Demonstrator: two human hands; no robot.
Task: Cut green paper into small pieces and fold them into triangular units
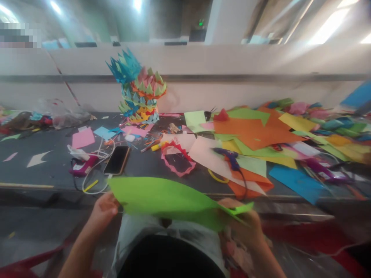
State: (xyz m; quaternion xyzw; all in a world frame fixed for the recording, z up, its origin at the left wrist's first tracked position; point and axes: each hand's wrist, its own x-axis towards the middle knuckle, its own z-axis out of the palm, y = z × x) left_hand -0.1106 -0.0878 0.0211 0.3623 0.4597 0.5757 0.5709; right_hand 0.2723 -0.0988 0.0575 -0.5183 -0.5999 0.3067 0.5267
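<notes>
A sheet of bright green paper stretches between my two hands, bowed along its top, in front of the table edge and above my lap. At its left end my left hand is closed, pinching the corner. My right hand grips the right end, where a narrow flap of the paper sticks out; some of its fingers are hidden or blurred. Beyond the sheet lies a pink and red zigzag paper ring. A phone with a white cable is near the sheet's left end.
A stack of spiky paper crowns stands at the back. A dark blue glue gun rests on coloured sheets to the right, beside an orange sheet. Purple power strips and loose cables lie on the dark table.
</notes>
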